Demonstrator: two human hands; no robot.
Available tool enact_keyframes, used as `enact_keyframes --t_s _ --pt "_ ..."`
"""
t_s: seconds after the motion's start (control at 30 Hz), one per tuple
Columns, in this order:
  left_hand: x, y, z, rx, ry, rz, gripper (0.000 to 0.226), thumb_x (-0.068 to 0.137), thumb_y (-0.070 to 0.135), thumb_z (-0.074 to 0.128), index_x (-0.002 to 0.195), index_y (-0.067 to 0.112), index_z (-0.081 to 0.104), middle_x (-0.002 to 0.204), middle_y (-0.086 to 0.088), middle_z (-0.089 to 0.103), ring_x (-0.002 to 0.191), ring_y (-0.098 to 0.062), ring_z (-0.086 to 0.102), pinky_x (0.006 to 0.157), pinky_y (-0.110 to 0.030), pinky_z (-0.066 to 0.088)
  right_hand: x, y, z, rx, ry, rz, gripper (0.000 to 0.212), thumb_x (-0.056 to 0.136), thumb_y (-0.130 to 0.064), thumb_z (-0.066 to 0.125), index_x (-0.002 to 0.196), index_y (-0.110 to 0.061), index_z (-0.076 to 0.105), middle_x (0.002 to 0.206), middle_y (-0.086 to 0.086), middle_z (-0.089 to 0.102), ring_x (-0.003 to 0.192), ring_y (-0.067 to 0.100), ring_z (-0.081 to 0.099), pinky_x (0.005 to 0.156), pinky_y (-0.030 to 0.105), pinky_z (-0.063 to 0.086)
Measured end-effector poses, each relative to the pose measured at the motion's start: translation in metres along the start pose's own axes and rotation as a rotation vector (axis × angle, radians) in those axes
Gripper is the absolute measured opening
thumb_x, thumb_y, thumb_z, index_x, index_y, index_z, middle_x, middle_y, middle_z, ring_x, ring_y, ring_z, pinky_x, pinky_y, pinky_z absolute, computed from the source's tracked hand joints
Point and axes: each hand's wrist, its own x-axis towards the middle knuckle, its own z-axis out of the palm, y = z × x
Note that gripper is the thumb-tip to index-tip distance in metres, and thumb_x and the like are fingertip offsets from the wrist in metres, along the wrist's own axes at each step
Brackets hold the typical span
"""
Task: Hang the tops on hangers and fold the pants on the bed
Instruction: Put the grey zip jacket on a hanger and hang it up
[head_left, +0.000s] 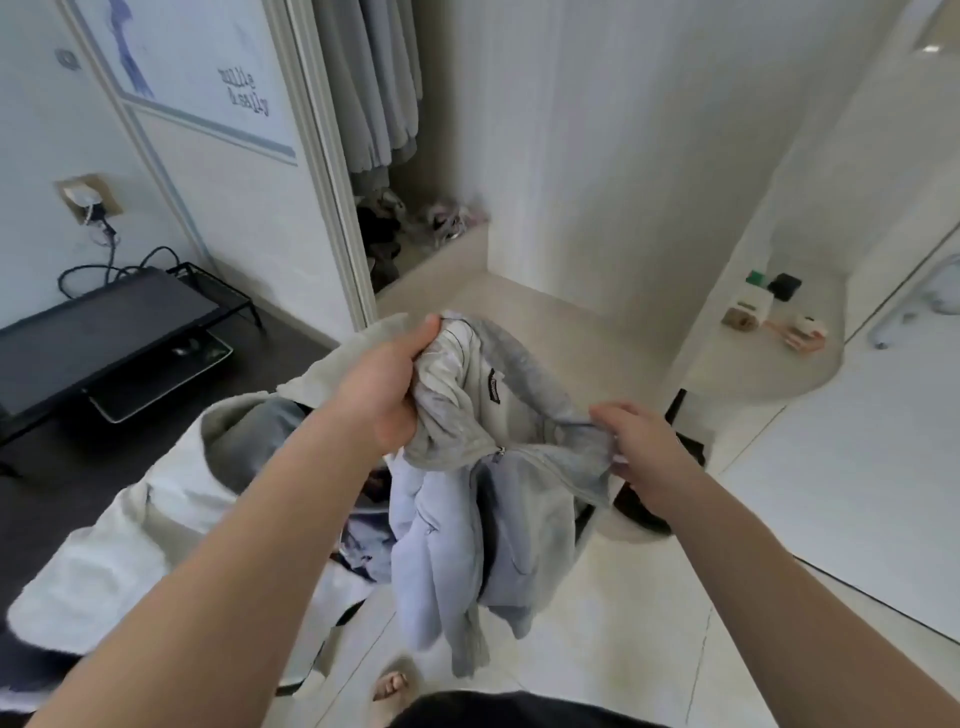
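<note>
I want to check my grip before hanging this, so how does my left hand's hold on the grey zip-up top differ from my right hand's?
The left hand closes round a thick bunch of the grey zip-up fabric top near its collar, while the right hand only pinches a thin edge. The left hand sits higher in the picture, the right hand lower. Both hold the same hanging top.

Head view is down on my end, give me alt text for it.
Both hands hold a grey zip-up hoodie up over the floor: the left hand grips bunched fabric at its top, the right hand pinches an edge beside the zipper. A bed lies at left, an open wardrobe ahead.
</note>
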Motion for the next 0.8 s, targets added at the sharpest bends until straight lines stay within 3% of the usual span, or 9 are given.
enact_keyframes --t_s 0.1,0.17,0.23,0.33,0.4,0.5,0.57,0.7,0.8 --pt "0.025 0.055 0.011 0.074 -0.092 0.029 0.042 0.103 0.038 0.054 0.121 0.003 0.07 0.119 -0.015 0.073 0.114 -0.027 0.069 0.107 -0.041 0.049 -0.004 -0.057 0.027 -0.21 0.136 -0.286 0.029 0.096 -0.027 0.065 0.124 -0.021 0.06 0.119 -0.002 0.061 0.086 0.004 0.058 0.064 0.012 0.046" --pt "0.038 0.097 0.017 0.1 -0.162 0.08 0.039 0.104 0.034 0.054 0.117 0.003 0.072 0.118 -0.016 0.073 0.111 -0.027 0.071 0.101 -0.037 0.055 -0.008 -0.102 0.046 -0.243 0.159 -0.488 0.029 0.098 -0.022 0.063 0.126 -0.023 0.06 0.127 -0.004 0.06 0.104 0.008 0.059 0.086 0.018 0.049" --pt "0.048 0.142 0.023 0.121 -0.251 0.11 0.039 0.105 0.032 0.052 0.106 0.002 0.077 0.112 -0.017 0.075 0.102 -0.026 0.074 0.084 -0.034 0.062 -0.01 -0.149 0.063 -0.257 0.201 -0.654 0.026 0.098 -0.018 0.063 0.123 -0.025 0.06 0.13 -0.005 0.06 0.124 0.012 0.052 0.104 0.028 0.041" --pt "0.057 0.21 0.035 0.132 -0.381 0.161 0.048 0.106 0.03 0.049 0.085 0.001 0.081 0.096 -0.017 0.077 0.084 -0.025 0.077 0.063 -0.032 0.062 -0.011 -0.223 0.083 -0.364 0.272 -0.858 0.031 0.098 -0.02 0.062 0.128 -0.026 0.058 0.134 -0.009 0.058 0.128 0.008 0.048 0.108 0.028 0.037" --pt "0.061 0.252 0.05 0.154 -0.408 0.214 0.046 0.105 0.03 0.052 0.087 -0.002 0.081 0.096 -0.019 0.077 0.083 -0.027 0.077 0.061 -0.033 0.061 -0.011 -0.273 0.091 -0.471 0.335 -0.958 0.037 0.098 -0.025 0.061 0.135 -0.025 0.055 0.139 -0.009 0.055 0.131 0.007 0.046 0.111 0.029 0.035" --pt "0.061 0.307 0.076 0.181 -0.397 0.311 0.042 0.1 0.029 0.061 0.122 -0.007 0.068 0.119 -0.025 0.07 0.105 -0.033 0.072 0.08 -0.039 0.062 -0.013 -0.346 0.095 -0.622 0.454 -1.048 0.043 0.098 -0.027 0.059 0.14 -0.023 0.051 0.143 -0.005 0.051 0.134 0.012 0.043 0.113 0.029 0.032" --pt "0.063 0.337 0.096 0.208 -0.413 0.357 0.045 0.099 0.027 0.063 0.131 -0.006 0.062 0.122 -0.023 0.069 0.11 -0.034 0.068 0.097 -0.043 0.056 -0.015 -0.389 0.093 -0.718 0.54 -1.076 0.045 0.099 -0.029 0.058 0.143 -0.023 0.048 0.145 -0.001 0.049 0.136 0.018 0.043 0.115 0.037 0.032" --pt "0.068 0.394 0.134 0.197 -0.437 0.45 0.045 0.099 0.027 0.063 0.131 -0.004 0.062 0.125 -0.021 0.068 0.118 -0.034 0.065 0.108 -0.046 0.049 -0.02 -0.466 0.076 -1.017 0.831 -1.073 0.05 0.099 -0.037 0.053 0.148 -0.028 0.041 0.149 -0.001 0.044 0.139 0.025 0.035 0.113 0.044 0.026" --pt "0.071 0.435 0.164 0.159 -0.457 0.539 0.028 0.097 0.026 0.064 0.115 0.004 0.066 0.109 -0.015 0.065 0.099 -0.027 0.066 0.102 -0.037 0.051 -0.029 -0.519 0.056 -1.184 1.005 -1.06 0.052 0.099 -0.038 0.051 0.148 -0.03 0.039 0.149 -0.004 0.042 0.142 0.023 0.031 0.115 0.046 0.018"
